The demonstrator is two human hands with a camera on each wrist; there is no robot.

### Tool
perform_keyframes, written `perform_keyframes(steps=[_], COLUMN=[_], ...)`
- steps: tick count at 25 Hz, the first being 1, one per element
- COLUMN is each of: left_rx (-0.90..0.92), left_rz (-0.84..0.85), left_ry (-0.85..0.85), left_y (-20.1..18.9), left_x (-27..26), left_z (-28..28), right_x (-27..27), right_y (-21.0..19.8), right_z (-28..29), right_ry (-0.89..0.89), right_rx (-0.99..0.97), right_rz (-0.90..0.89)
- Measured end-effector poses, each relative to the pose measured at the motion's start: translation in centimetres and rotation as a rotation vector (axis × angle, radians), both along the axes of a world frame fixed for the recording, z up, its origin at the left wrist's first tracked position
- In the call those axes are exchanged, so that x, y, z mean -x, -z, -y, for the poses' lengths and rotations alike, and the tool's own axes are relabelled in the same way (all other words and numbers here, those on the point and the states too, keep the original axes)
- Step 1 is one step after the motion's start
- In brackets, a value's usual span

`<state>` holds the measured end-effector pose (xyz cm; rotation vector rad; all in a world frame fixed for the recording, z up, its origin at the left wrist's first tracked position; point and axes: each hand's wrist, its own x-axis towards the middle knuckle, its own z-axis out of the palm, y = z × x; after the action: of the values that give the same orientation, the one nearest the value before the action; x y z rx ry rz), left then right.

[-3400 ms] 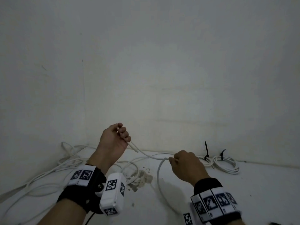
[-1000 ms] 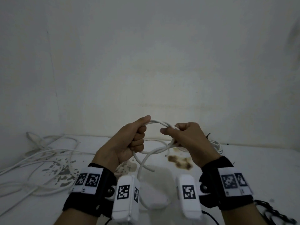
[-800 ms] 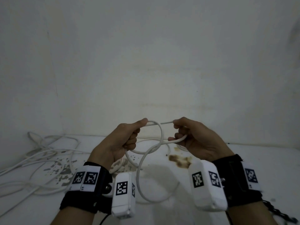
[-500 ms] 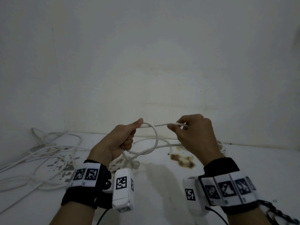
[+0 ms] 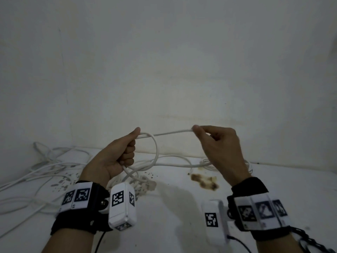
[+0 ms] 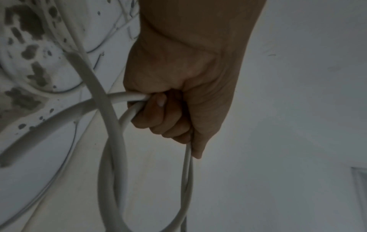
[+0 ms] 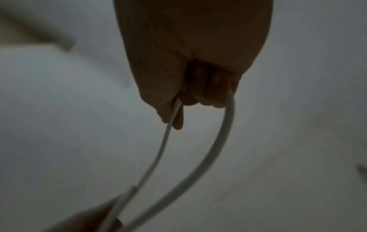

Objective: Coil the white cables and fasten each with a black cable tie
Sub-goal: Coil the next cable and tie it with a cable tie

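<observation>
My left hand (image 5: 125, 150) is raised above the white surface, fist curled round a small coil of white cable (image 5: 156, 148). The left wrist view shows its fingers (image 6: 158, 113) wrapped round several strands of the coil (image 6: 117, 141). A straight stretch of the same cable (image 5: 173, 133) runs rightward to my right hand (image 5: 206, 136), which pinches it between thumb and forefinger. In the right wrist view the right hand (image 7: 174, 113) holds the cable (image 7: 214, 149), which loops back past the curled fingers. No black tie is near either hand.
A tangle of loose white cables (image 5: 42, 172) lies at the left by the wall corner. More cable (image 5: 178, 161) runs across the back. A brown stain (image 5: 204, 181) marks the surface below my right hand. The wall stands close behind.
My right hand has slid rightward along the cable, away from the left hand, drawing a longer straight stretch between them. The left hand keeps its grip on the coil.
</observation>
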<state>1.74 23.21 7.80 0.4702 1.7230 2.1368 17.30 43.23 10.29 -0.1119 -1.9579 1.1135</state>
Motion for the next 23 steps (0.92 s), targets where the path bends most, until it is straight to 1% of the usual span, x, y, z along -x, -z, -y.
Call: perform_keyframes(steps=[1,2,3,4,5,7,8,9,10,11,12,13,14,15,16,17,19,21,22,23], left_rx=[0.007,0.010,0.017,0.030,0.043,0.023,-0.013,-0.052,-0.088,-0.114,-0.128,-0.126,-0.118,-0.121,-0.149,-0.206,-0.371,-0.506,-0.546,-0.565], left_rz=[0.002,0.004,-0.002,-0.014,-0.030,-0.035,-0.019,-0.002,0.016,0.036,0.059,0.077,0.091,0.102,0.122,0.160,0.249,0.272,0.265,0.260], left_ry=[-0.018,-0.036,-0.051,-0.066,-0.082,-0.104,-0.096,-0.081,-0.072,-0.077,-0.094,-0.121,-0.152,-0.175,-0.182,-0.166,-0.070,-0.008,0.002,0.007], left_y=[0.2,0.3,0.4,0.3,0.2,-0.1,-0.1,-0.1,-0.1,0.0,0.1,0.3,0.4,0.6,0.8,0.9,0.9,0.7,0.6,0.5], left_x=[0.2,0.3,0.4,0.5,0.5,0.6,0.7,0.6,0.6,0.6,0.7,0.9,1.3,1.7,2.1,2.4,2.5,2.2,2.1,2.0], left_z=[0.3,0.5,0.8,1.0,1.1,1.3,1.3,1.1,0.8,0.6,0.6,0.7,1.1,1.4,1.7,1.9,1.9,1.8,1.9,1.8], right_x=[-0.1,-0.1,-0.1,-0.2,-0.6,-1.8,-2.2,-2.3,-2.1,-1.7,-1.3,-1.0,-0.8,-0.7,-0.5,-0.3,-0.3,-0.6,-0.8,-1.0], right_y=[0.0,-0.1,-0.3,-0.7,-1.1,-2.3,-2.7,-2.8,-2.5,-2.0,-1.4,-0.9,-0.5,-0.3,-0.1,0.1,0.1,0.0,-0.1,-0.1], right_z=[0.0,0.1,0.0,-0.2,-0.3,0.2,0.4,0.5,0.4,0.2,-0.2,-0.6,-1.0,-1.2,-1.2,-1.0,0.0,0.9,1.5,2.0], right_ry=[0.142,0.192,0.202,0.152,0.005,-0.540,-0.734,-0.802,-0.755,-0.597,-0.341,-0.042,0.167,0.264,0.258,0.189,0.026,-0.068,-0.086,-0.066], right_rx=[-0.233,-0.312,-0.284,-0.165,0.039,0.574,0.748,0.800,0.748,0.592,0.338,0.042,-0.209,-0.344,-0.369,-0.347,-0.326,-0.390,-0.446,-0.534], right_rz=[-0.027,-0.031,0.006,0.061,0.104,0.127,0.104,0.092,0.084,0.070,0.062,0.052,0.069,0.110,0.161,0.200,0.259,0.335,0.390,0.450])
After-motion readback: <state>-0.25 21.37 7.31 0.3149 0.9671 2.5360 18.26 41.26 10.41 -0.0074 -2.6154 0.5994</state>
